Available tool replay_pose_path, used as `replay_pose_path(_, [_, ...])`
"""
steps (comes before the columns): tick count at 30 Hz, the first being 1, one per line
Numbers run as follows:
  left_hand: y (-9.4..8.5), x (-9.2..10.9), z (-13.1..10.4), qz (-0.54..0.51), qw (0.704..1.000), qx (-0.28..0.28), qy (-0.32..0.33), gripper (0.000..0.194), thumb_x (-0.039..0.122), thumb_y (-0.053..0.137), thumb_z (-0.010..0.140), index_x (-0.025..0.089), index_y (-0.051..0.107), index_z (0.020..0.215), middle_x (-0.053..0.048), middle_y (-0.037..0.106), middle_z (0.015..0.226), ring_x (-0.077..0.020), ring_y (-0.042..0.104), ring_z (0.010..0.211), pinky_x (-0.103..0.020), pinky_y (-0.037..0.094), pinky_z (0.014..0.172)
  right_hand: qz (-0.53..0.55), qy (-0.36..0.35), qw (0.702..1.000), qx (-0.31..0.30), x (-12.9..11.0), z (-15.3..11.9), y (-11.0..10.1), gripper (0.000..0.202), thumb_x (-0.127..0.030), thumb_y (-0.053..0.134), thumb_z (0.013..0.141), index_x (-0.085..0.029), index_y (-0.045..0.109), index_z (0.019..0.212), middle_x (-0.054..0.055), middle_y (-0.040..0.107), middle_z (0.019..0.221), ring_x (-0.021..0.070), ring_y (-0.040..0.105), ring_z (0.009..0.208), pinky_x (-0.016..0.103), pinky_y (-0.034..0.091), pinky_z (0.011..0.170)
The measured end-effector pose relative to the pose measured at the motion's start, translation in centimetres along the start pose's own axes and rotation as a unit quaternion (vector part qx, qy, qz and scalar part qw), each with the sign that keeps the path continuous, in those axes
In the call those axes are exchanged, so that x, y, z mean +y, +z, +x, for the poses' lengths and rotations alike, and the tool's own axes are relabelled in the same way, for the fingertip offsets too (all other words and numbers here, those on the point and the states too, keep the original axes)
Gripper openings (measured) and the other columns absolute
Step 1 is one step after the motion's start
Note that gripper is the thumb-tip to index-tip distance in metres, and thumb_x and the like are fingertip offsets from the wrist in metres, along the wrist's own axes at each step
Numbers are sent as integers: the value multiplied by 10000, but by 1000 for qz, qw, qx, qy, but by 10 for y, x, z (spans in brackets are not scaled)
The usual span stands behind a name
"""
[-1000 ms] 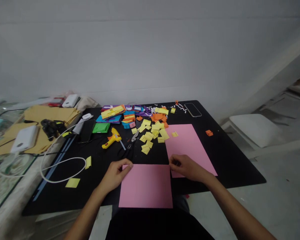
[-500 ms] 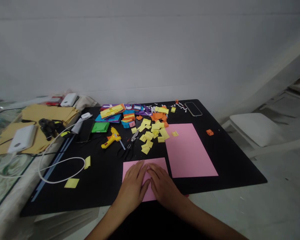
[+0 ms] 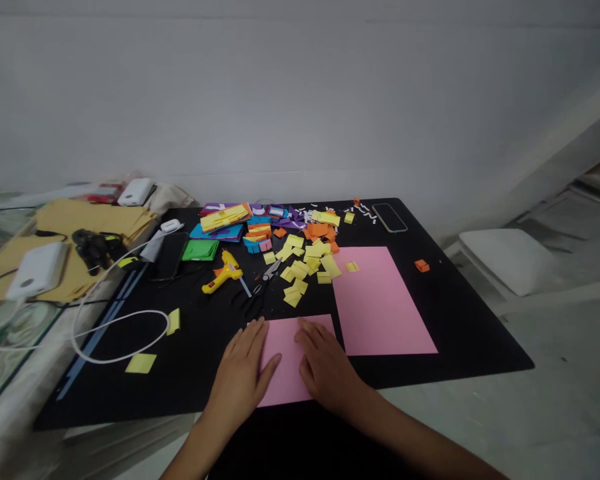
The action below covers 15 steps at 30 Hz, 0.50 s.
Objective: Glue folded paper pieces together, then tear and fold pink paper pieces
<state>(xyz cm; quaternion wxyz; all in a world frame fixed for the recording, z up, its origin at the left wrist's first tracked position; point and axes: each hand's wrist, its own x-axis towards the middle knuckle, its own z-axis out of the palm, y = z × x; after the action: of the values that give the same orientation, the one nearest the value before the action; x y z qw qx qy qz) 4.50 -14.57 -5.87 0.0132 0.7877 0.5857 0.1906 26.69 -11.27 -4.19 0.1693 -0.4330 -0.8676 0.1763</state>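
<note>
A pink paper (image 3: pixel 286 357) lies at the front edge of the black table. Flat on its left side rests my left hand (image 3: pixel 243 367), fingers stretched forward and thumb apart. My right hand (image 3: pixel 325 363) lies on its right side, fingers extended and slightly bent. Neither hand grasps anything. A larger pink sheet (image 3: pixel 380 307) is just to the right, with a small yellow piece (image 3: pixel 351 267) on it. Beyond the hands are scissors (image 3: pixel 265 283), a yellow glue gun (image 3: pixel 223 273) and scattered yellow paper pieces (image 3: pixel 300 267).
Green paper (image 3: pixel 201 250), a colourful paper stack (image 3: pixel 225 219) and orange pieces (image 3: pixel 321 231) sit farther back. A phone (image 3: pixel 389 218) lies at the back right. A white cable (image 3: pixel 125 358) loops at left. A white stool (image 3: pixel 505 260) stands to the right.
My left hand has slid left across the pink paper, away from my right hand, uncovering its middle. My right hand has shifted slightly to the right. The camera view has moved slightly.
</note>
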Motion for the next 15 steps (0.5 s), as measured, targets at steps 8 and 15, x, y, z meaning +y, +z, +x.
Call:
replay_pose_path(8, [1,6,-1,3,1000,2,-15,566,404,566,1004,142,506,1502,-162,568,1537,-334,538,1420,-551,436,1166,-33,6,999,8,-5,13,6,345,-66,552,857,-140,649,1179,143,601,1468,326,527,1200,506,484,1036])
replay_pose_path(15, [-3,2,0,3,1000,5,-8,540,435,563,1006,171,515,1475,-164,596,1504,-327,581,1372,-542,449,1133,-57,61,994,67,21,-8,-6,442,-88,492,942,-148,596,1367,151,661,1387,335,532,1100,526,511,949])
